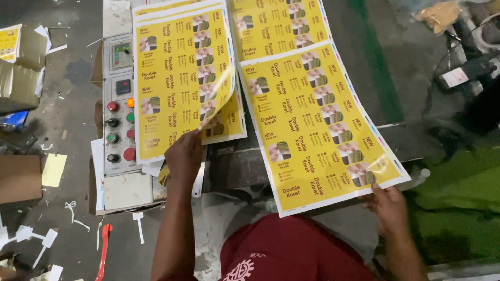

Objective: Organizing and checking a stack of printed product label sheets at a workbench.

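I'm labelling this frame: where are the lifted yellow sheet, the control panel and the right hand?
lifted yellow sheet [179,86], head view, middle of its printed face.
control panel [119,112], head view, its button column.
right hand [388,205], head view, back of hand.

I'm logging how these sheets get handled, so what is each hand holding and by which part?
The left hand lifts the top yellow printed sheet of a stack by its lower edge. The right hand grips another yellow printed sheet at its near corner.

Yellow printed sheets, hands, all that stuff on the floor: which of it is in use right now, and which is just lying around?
In use:
- left hand lifting a sheet from the left yellow stack
- right hand holding the long right sheet

Lying about:
- control panel
- paper scraps on the floor
- cardboard piece
- green surface
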